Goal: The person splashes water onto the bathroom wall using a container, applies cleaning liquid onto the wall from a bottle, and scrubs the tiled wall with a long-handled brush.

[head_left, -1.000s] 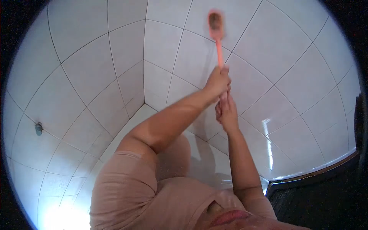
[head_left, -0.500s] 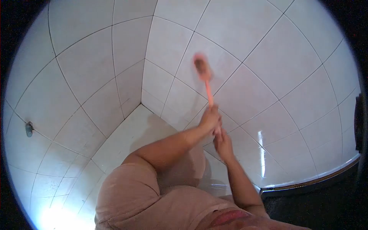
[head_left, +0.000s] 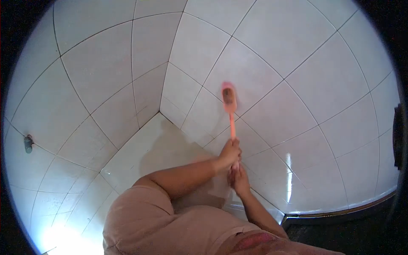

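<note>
A long-handled scrub brush (head_left: 229, 98) in orange-pink plastic is held up against the tiled wall (head_left: 272, 114), its bristle side toward the tiles and a brownish patch on its back. Around the handle, my left hand (head_left: 230, 152) is closed, the higher of the two. Just below it, my right hand (head_left: 239, 180) is closed around the handle's lower end, which the fingers mostly hide. The brush head is slightly blurred.
A second tiled wall (head_left: 95, 80) meets the first in a corner at the left. From it sticks out a small grey pipe fitting (head_left: 28, 143). Pale floor (head_left: 140, 148) lies below, partly shadowed. A dark area (head_left: 340, 227) borders a ledge at the lower right.
Both hands and the brush have moved down along the wall, with the brush head now lower on the tiles. The view has shifted slightly. Both hands keep their hold.
</note>
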A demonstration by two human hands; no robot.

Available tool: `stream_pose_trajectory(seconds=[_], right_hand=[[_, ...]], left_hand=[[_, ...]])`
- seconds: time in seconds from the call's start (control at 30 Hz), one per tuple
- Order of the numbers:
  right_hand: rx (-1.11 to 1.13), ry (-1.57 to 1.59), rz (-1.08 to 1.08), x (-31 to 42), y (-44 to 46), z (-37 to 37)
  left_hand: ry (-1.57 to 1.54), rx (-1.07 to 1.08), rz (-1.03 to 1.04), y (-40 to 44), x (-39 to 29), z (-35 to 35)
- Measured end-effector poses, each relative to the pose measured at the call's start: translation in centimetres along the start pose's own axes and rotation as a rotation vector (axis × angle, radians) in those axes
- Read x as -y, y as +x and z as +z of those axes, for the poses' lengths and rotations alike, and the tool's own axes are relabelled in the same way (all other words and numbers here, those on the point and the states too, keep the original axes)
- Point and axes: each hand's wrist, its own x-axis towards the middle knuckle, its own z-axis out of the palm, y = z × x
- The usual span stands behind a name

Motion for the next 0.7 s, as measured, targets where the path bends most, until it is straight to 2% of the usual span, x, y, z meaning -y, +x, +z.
stream_pose_trajectory(seconds=[0.03, 0.1, 0.2, 0.27, 0.37, 0.43, 0.53, 0.6, 0.7], right_hand=[[-0.016, -0.113, 0.027, -3.3, 0.2, -1.1], [-0.032, -0.212, -0.022, -2.2, 1.1, -1.1], [-0.037, -0.146, -0.128, 6.2, 5.5, 0.6], [0.009, -0.005, -0.116, 12.8, 8.1, 2.4], [0.069, 0.067, -0.142, 14.2, 9.7, 3.6], [0.084, 0.053, -0.141, 13.1, 9.6, 4.1], [0.098, 0.040, -0.073, 6.7, 6.7, 4.2], [0.032, -0.197, -0.063, 0.9, 5.3, 3.7], [0.002, -0.258, -0.106, -0.7, 6.0, 3.1]], left_hand=[[-0.007, 0.002, 0.004, 0.3, -0.3, 0.0], [-0.041, -0.002, -0.028, 0.6, -0.8, 0.3], [0.087, 0.000, 0.340, 0.8, -9.3, 2.4], [0.047, 0.062, 0.432, 1.9, -14.9, 3.3], [-0.027, 0.060, 0.478, 2.3, -18.8, 3.2], [0.001, 0.044, 0.451, 2.1, -16.9, 2.2], [0.103, -0.036, 0.324, 1.4, -10.6, -0.9], [0.082, -0.077, 0.212, 2.2, -4.9, -3.6], [-0.088, -0.056, 0.149, 2.1, -4.5, -3.7]])
